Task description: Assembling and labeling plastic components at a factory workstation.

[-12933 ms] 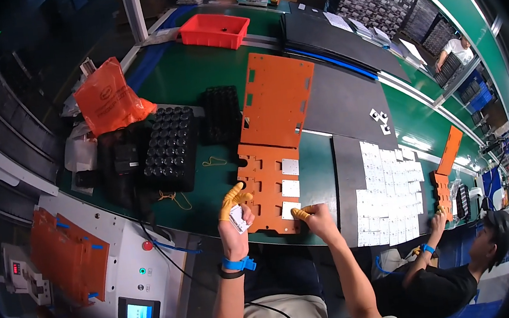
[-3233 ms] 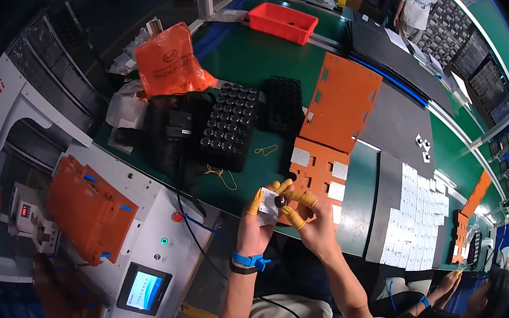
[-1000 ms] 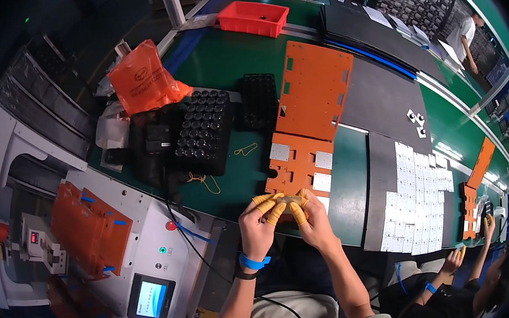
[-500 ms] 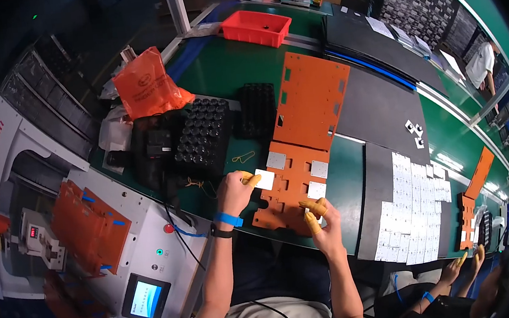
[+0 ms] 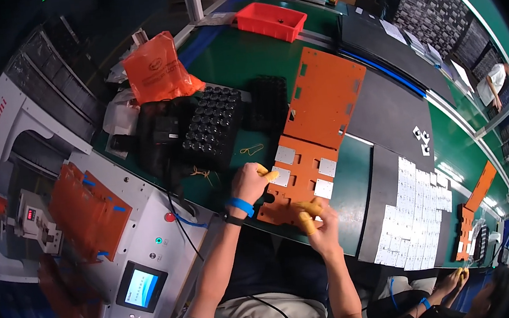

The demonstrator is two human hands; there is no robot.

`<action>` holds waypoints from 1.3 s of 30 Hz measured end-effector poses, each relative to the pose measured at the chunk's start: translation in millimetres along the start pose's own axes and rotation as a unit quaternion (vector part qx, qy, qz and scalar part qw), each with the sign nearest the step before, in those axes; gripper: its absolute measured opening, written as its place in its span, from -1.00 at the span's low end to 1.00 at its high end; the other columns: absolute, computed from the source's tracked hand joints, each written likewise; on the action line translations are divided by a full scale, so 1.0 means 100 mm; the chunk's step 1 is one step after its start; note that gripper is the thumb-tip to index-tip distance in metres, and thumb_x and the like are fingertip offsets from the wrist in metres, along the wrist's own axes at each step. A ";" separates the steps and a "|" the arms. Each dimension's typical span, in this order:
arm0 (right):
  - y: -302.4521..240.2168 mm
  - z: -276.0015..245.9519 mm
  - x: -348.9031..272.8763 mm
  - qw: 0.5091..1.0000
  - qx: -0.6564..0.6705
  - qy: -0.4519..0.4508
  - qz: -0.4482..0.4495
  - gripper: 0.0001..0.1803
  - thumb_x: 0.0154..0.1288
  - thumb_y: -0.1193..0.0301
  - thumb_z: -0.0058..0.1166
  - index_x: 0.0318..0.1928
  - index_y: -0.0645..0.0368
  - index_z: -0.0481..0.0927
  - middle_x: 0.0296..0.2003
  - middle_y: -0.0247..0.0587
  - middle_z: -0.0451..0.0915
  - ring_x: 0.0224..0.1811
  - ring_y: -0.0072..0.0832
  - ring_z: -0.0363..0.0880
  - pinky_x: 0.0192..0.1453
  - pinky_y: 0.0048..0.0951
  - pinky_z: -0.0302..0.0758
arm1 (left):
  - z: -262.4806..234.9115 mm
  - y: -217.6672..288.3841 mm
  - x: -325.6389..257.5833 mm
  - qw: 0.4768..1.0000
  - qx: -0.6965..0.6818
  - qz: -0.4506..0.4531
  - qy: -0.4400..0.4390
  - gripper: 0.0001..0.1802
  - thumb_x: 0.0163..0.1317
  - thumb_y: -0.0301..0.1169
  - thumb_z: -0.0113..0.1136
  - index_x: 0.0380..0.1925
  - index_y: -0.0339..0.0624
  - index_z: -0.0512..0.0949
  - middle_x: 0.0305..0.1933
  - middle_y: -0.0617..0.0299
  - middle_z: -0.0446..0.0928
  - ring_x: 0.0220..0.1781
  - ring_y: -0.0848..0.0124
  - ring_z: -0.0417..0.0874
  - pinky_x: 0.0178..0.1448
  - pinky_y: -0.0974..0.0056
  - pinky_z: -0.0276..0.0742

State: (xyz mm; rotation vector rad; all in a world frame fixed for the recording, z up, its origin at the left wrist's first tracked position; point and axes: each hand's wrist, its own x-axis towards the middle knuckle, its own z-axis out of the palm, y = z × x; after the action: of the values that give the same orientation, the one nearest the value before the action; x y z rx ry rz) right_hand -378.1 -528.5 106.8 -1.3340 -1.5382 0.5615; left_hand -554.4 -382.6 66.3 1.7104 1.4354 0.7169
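An orange slotted fixture board (image 5: 301,157) lies on the green bench, its hinged upper panel (image 5: 326,98) folded back. My left hand (image 5: 252,184), with yellow finger covers, has thumb and finger closed at the left edge of a white square plate (image 5: 280,177), which rests on the board. Another square plate (image 5: 284,154) lies just above it, with two more, a plate (image 5: 327,166) and a plate (image 5: 323,188), along the right side. My right hand (image 5: 322,227) is over the board's near end, fingers pinched; a sliver of white shows between them, mostly hidden.
Black trays of round cups (image 5: 213,120) and an orange bag (image 5: 158,66) stand left of the board. Rows of white plates (image 5: 410,223) cover a grey mat at right. A red bin (image 5: 271,20) sits far back. A press with a screen (image 5: 141,286) is at left; a co-worker's hands (image 5: 456,279) are at right.
My left hand has moved the white plate down onto the board's left side. My right hand stays near the board's near edge, still pinched. The whole view has shifted slightly.
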 end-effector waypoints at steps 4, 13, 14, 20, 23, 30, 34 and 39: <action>-0.30 0.27 0.30 0.991 -0.085 -0.091 -0.046 -0.48 0.09 0.36 0.41 0.08 0.27 0.63 -0.22 -0.08 0.52 -0.18 -0.15 0.47 -0.11 -0.24 0.44 | -0.02 -0.07 -0.33 0.987 -0.120 0.055 0.094 -0.54 0.24 -0.18 0.38 0.00 -0.29 0.59 -0.17 0.08 0.67 -0.28 0.22 0.69 -0.17 0.21 0.59; -0.49 0.63 0.68 0.955 -0.105 -0.209 -0.181 -0.43 -0.06 0.33 0.46 0.00 0.34 0.64 -0.31 -0.11 0.49 -0.19 -0.18 0.51 -0.19 -0.23 0.50 | -0.45 -0.25 -0.97 0.703 -0.685 -0.105 -0.161 -0.44 0.51 -0.04 -0.03 0.33 -0.17 0.37 0.16 0.26 0.54 0.17 0.40 0.58 0.24 0.21 0.51; -0.57 0.63 0.75 0.950 -0.114 -0.221 -0.190 -0.41 -0.06 0.33 0.46 0.02 0.32 0.64 -0.28 -0.11 0.50 -0.20 -0.17 0.50 -0.18 -0.22 0.50 | -0.50 -0.33 -0.97 0.680 -0.699 -0.091 -0.199 -0.44 0.47 -0.04 0.06 0.28 -0.19 0.42 0.15 0.23 0.57 0.16 0.36 0.61 0.21 0.19 0.55; -0.79 0.76 1.03 0.929 -0.063 -0.349 -0.105 -0.50 0.10 0.24 0.43 0.00 0.27 0.66 -0.06 -0.03 0.59 0.02 -0.08 0.59 0.05 -0.24 0.56 | -0.66 -0.68 -1.05 0.725 -0.664 0.000 -0.180 -0.41 0.39 -0.02 0.15 0.20 -0.28 0.48 0.17 0.06 0.59 0.20 0.22 0.64 0.28 0.15 0.57; -0.71 0.93 1.36 0.973 0.016 -0.226 -0.032 -0.62 0.16 0.26 0.40 -0.13 0.29 0.68 -0.22 0.03 0.65 -0.16 -0.12 0.66 -0.07 -0.27 0.56 | -0.63 -0.85 -1.14 0.703 -0.701 -0.013 -0.119 -0.42 0.40 -0.11 0.16 0.23 -0.35 0.46 0.18 -0.01 0.58 0.17 0.08 0.65 0.24 0.17 0.64; -0.37 1.40 1.97 0.962 -0.268 -0.029 -0.039 -0.71 0.10 0.25 0.35 -0.28 0.22 0.70 -0.38 -0.04 0.69 -0.36 -0.08 0.69 -0.26 -0.14 0.61 | -0.52 -0.96 -1.33 0.647 -0.755 -0.066 -0.083 -0.56 0.43 -0.29 0.10 0.16 -0.40 0.52 0.18 -0.11 0.57 0.18 -0.10 0.62 0.20 0.14 0.68; -0.41 1.50 2.07 0.948 -0.311 -0.033 -0.054 -0.74 0.11 0.27 0.35 -0.39 0.24 0.71 -0.47 -0.07 0.69 -0.44 -0.14 0.68 -0.34 -0.23 0.59 | -0.47 -0.99 -1.36 0.684 -0.720 -0.069 -0.096 -0.57 0.43 -0.28 0.09 0.15 -0.37 0.53 0.23 -0.06 0.54 0.18 -0.11 0.62 0.21 0.10 0.67; -0.48 1.41 2.09 0.947 -0.318 -0.053 -0.013 -0.70 0.07 0.22 0.36 -0.38 0.23 0.69 -0.44 -0.04 0.69 -0.36 -0.11 0.70 -0.24 -0.21 0.62 | -0.43 -0.70 -1.34 0.698 -0.706 -0.066 -0.099 -0.54 0.42 -0.30 0.13 0.21 -0.36 0.48 0.22 -0.03 0.54 0.20 -0.03 0.62 0.27 0.13 0.61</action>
State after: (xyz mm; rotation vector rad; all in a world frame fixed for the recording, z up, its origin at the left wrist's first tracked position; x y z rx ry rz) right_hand -506.0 -313.8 166.0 -1.7768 -1.9149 0.1088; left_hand -654.8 -500.6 39.1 0.3966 0.4285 1.0706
